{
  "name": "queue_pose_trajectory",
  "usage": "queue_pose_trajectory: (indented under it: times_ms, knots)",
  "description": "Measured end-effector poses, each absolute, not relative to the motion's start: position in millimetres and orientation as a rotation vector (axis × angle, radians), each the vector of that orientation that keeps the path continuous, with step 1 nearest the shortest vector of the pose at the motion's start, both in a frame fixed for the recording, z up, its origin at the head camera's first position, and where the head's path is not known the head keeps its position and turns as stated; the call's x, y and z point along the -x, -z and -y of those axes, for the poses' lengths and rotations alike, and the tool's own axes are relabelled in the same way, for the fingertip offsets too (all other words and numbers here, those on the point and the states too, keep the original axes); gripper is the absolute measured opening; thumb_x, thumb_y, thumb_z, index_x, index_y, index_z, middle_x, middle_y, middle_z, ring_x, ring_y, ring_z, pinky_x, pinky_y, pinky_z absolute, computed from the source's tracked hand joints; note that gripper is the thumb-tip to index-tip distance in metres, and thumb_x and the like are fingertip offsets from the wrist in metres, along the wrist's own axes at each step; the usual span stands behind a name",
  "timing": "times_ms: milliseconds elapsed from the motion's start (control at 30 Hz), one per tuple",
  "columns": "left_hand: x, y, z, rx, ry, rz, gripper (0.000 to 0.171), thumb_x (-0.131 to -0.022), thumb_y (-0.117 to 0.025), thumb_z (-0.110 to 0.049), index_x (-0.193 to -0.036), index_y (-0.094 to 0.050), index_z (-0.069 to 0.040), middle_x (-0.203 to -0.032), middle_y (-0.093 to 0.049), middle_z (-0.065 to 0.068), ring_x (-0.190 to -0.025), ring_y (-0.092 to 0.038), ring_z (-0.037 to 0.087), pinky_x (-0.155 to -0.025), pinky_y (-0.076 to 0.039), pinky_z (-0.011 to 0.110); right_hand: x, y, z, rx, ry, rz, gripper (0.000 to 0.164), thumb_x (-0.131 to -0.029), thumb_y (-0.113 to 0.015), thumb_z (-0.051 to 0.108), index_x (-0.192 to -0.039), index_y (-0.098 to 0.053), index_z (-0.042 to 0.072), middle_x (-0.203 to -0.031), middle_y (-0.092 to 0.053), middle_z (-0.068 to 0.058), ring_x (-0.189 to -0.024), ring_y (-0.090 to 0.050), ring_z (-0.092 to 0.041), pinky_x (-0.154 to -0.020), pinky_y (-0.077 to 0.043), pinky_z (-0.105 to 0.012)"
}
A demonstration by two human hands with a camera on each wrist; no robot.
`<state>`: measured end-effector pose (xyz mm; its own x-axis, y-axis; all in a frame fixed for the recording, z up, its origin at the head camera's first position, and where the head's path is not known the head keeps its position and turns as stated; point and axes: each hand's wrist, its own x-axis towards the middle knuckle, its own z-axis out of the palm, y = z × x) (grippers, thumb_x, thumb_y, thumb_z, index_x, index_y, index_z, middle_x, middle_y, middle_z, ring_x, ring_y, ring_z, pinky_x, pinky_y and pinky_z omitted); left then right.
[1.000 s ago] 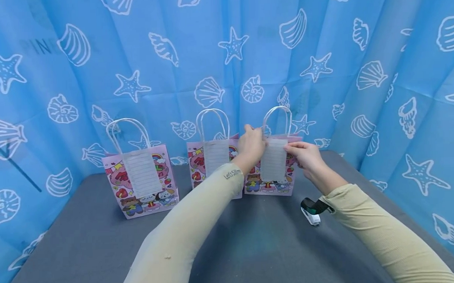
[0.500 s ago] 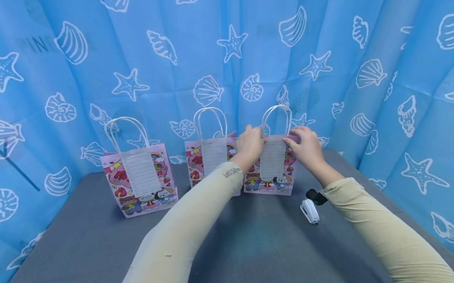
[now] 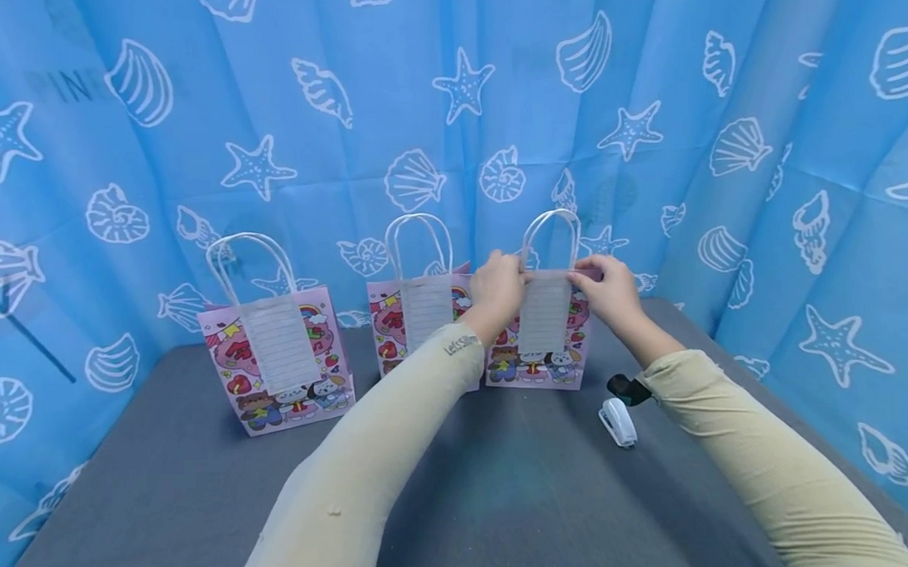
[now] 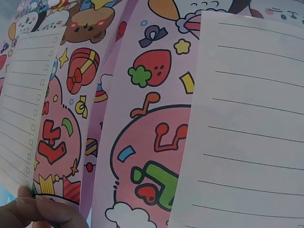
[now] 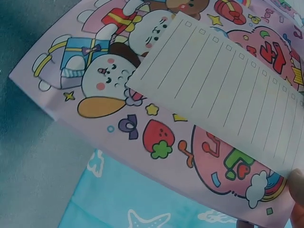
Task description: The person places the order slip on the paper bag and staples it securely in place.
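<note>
At the right of the head view stands a pink cartoon-printed paper gift bag (image 3: 502, 365) with white twisted handles. A lined paper sheet (image 3: 544, 318) lies against its front, upper edge near the bag's rim. My left hand (image 3: 499, 286) pinches the sheet and rim at the upper left corner; its fingertips (image 4: 52, 211) show in the left wrist view. My right hand (image 3: 612, 290) holds the upper right corner, with the thumb (image 5: 297, 187) in front of the sheet and fingers behind the rim. Checkboxes run down one side of the sheet (image 5: 213, 80).
Two matching bags with lined sheets stand to the left: a middle bag (image 3: 388, 319), partly behind my left forearm, and a far left bag (image 3: 231, 358). A white stapler (image 3: 617, 422) lies on the grey table (image 3: 506, 498) near my right sleeve. A blue shell-patterned curtain (image 3: 464, 150) hangs behind.
My right hand has shifted from pinching the sheet's corner to gripping sheet and bag rim together. The sheet sits slightly higher on the bag. The left hand stays at its corner.
</note>
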<state>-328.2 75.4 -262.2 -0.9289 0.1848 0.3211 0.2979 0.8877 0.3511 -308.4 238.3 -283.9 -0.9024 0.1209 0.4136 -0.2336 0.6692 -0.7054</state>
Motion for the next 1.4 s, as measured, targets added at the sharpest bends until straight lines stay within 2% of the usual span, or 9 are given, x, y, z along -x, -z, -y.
queue_pose_trajectory:
  times_ms: [167,233,333,400,567,1067,1400]
  knots:
    - [328,262,-77,0.351,0.595,2.769,0.024,-0.095,-0.061,-0.038,-0.100,-0.072,-0.017,-0.091,-0.056,-0.003,-0.077,-0.055,0.012,-0.066,-0.045,0.025,309,282,-239,-0.054,-1.173,2.466,0.028,-0.099,-0.058,0.014,-0.116,-0.060,-0.008,-0.108,-0.061,-0.025,-0.096,-0.057,-0.032,-0.074,-0.047,-0.034]
    - [328,262,-77,0.344,0.590,2.771,0.025,-0.095,-0.060,-0.038,-0.101,-0.072,-0.017,-0.091,-0.058,-0.003,-0.076,-0.056,0.012,-0.066,-0.046,0.025,308,281,-238,-0.042,-1.182,2.467,0.029,-0.099,-0.058,0.015,-0.116,-0.060,-0.008,-0.108,-0.061,-0.025,-0.096,-0.056,-0.031,-0.075,-0.046,-0.033]
    - [329,262,-78,0.327,0.571,2.778,0.026,-0.095,-0.060,-0.039,-0.103,-0.072,-0.018,-0.089,-0.061,-0.004,-0.076,-0.058,0.011,-0.064,-0.047,0.025,308,281,-239,-0.033,-1.245,2.464,0.031,-0.099,-0.058,0.015,-0.120,-0.059,-0.008,-0.113,-0.060,-0.025,-0.101,-0.056,-0.032,-0.081,-0.048,-0.036]
    - [330,262,-79,0.316,0.566,2.782,0.026,-0.095,-0.060,-0.039,-0.103,-0.073,-0.018,-0.089,-0.063,-0.004,-0.075,-0.059,0.011,-0.063,-0.047,0.025,307,281,-241,-0.045,-1.315,2.446,0.037,-0.098,-0.059,0.015,-0.128,-0.055,-0.007,-0.120,-0.058,-0.027,-0.109,-0.055,-0.035,-0.090,-0.048,-0.042]
    - [332,261,-79,0.298,0.587,2.785,0.025,-0.094,-0.060,-0.039,-0.103,-0.073,-0.019,-0.090,-0.065,-0.005,-0.074,-0.060,0.011,-0.061,-0.047,0.025,298,286,-247,-0.064,-1.419,2.379,0.057,-0.098,-0.059,0.018,-0.145,-0.036,-0.004,-0.139,-0.042,-0.029,-0.128,-0.042,-0.042,-0.102,-0.039,-0.052]
    - [332,262,-77,0.307,0.602,2.785,0.024,-0.093,-0.062,-0.038,-0.104,-0.073,-0.019,-0.090,-0.068,-0.005,-0.072,-0.060,0.011,-0.058,-0.045,0.023,253,320,-273,0.054,-1.418,2.576,0.051,-0.101,-0.051,0.016,-0.139,-0.033,-0.013,-0.129,-0.042,-0.032,-0.122,-0.044,-0.045,-0.098,-0.040,-0.054]
    - [330,261,-77,0.299,0.591,2.802,0.025,-0.093,-0.062,-0.038,-0.104,-0.073,-0.019,-0.090,-0.068,-0.005,-0.072,-0.060,0.011,-0.057,-0.046,0.023,235,353,-291,0.265,-1.500,2.865,0.062,-0.100,-0.054,0.024,-0.139,-0.028,-0.018,-0.133,-0.037,-0.039,-0.123,-0.042,-0.051,-0.097,-0.040,-0.059]
